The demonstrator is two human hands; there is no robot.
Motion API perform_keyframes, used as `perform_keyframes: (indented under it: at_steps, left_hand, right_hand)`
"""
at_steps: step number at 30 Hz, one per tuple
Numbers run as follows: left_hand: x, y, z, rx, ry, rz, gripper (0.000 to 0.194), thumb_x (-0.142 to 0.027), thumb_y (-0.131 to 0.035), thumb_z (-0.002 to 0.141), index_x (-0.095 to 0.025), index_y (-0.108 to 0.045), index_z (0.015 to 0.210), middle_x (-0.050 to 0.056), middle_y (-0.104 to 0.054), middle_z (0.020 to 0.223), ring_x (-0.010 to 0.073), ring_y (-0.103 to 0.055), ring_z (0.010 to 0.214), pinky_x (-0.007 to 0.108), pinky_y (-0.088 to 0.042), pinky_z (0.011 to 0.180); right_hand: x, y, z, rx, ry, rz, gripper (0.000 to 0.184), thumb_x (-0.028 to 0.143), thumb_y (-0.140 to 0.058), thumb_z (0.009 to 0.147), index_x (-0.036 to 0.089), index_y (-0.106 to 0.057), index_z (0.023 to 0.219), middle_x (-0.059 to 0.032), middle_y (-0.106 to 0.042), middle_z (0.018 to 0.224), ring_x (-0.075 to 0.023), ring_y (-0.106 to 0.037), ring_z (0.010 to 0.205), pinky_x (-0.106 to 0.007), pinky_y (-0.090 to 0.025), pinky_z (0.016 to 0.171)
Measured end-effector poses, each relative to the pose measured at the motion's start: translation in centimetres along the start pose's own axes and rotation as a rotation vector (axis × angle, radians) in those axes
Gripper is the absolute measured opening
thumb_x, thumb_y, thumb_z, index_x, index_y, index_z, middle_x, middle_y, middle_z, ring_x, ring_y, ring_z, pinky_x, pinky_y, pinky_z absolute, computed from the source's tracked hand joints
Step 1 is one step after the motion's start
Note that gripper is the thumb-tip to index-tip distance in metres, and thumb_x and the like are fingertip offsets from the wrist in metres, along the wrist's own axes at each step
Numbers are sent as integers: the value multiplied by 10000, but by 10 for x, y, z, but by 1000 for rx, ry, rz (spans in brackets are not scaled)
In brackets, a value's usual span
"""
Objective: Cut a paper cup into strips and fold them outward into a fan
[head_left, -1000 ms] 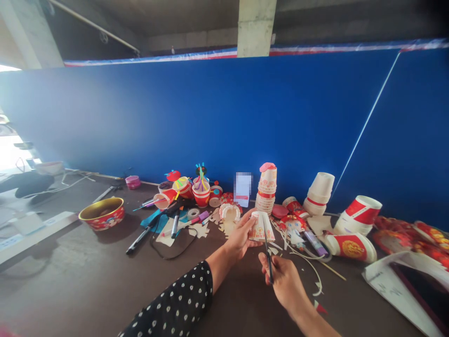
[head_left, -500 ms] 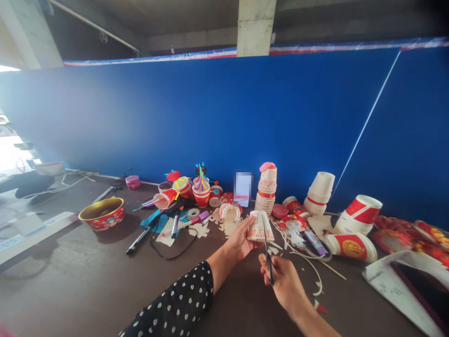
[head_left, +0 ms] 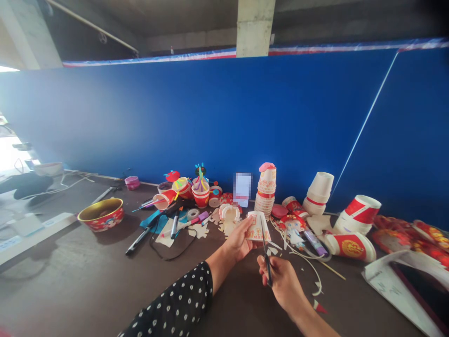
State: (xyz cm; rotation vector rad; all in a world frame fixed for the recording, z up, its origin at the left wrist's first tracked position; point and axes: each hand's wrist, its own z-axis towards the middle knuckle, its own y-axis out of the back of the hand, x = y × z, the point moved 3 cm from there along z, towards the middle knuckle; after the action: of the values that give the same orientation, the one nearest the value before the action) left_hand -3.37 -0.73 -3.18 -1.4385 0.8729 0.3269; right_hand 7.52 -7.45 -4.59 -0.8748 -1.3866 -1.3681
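Note:
My left hand (head_left: 241, 242) is closed round the left side of a white paper cup (head_left: 255, 228) with an orange-red print, held over the table with its wide end towards me. In my right hand (head_left: 278, 279) is a pair of scissors (head_left: 267, 264) with dark handles. Their blades point away from me and lie along the right part of the cup wall, over its printed edge. Whether the blades are parted is too small to tell. Paper scraps (head_left: 276, 245) lie just right of the cup.
Behind the cup stands a tall stack of paper cups (head_left: 265, 192). Further right are more cups (head_left: 351, 247), a doll cutout (head_left: 293, 229) and a phone (head_left: 421, 290). Leftwards lie markers (head_left: 174, 227), a tape roll (head_left: 192, 214) and a red-gold bowl (head_left: 101, 215). A blue partition (head_left: 210, 117) closes the back.
The cup has turned a little in my left hand, and its printed edge now sits slightly further left. My right hand with the scissors has shifted slightly left too.

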Motion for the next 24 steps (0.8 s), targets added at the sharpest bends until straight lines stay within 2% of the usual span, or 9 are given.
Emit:
perform_keyframes:
  at_steps: [6, 14, 20, 24]
  left_hand:
    - [-6, 1, 1, -36, -29, -25, 307, -371, -530, 803, -123, -556, 982, 79, -642, 769, 195, -620, 631, 336, -485, 601]
    - [-17, 4, 0, -24, -54, -85, 386, -449, -497, 814, -104, -556, 977, 96, -647, 782, 195, -630, 649, 334, -502, 610]
    - [-16, 5, 1, -90, -67, -25, 378, -431, -520, 806, -119, -532, 1017, 87, -636, 800, 202, -628, 669, 339, -502, 604]
    - [-13, 7, 3, -78, -66, 4, 424, -429, -561, 783, -138, -502, 1086, 87, -633, 818, 210, -631, 703, 347, -500, 633]
  right_hand:
    - [12, 2, -5, 71, -34, -98, 492, 631, -485, 720, 178, -490, 526, 25, -479, 451, -105, -424, 441, -222, -293, 462]
    - [10, -2, -7, 145, -20, -160, 462, 586, -473, 753, 178, -455, 537, 32, -445, 468, -97, -394, 454, -214, -264, 457]
    - [15, -4, -9, 156, -4, -170, 496, 601, -433, 770, 186, -389, 502, 47, -357, 462, -76, -310, 436, -210, -217, 429]
    - [14, -5, -8, 140, 14, -200, 503, 597, -391, 794, 186, -372, 505, 41, -355, 468, -76, -310, 451, -210, -215, 434]
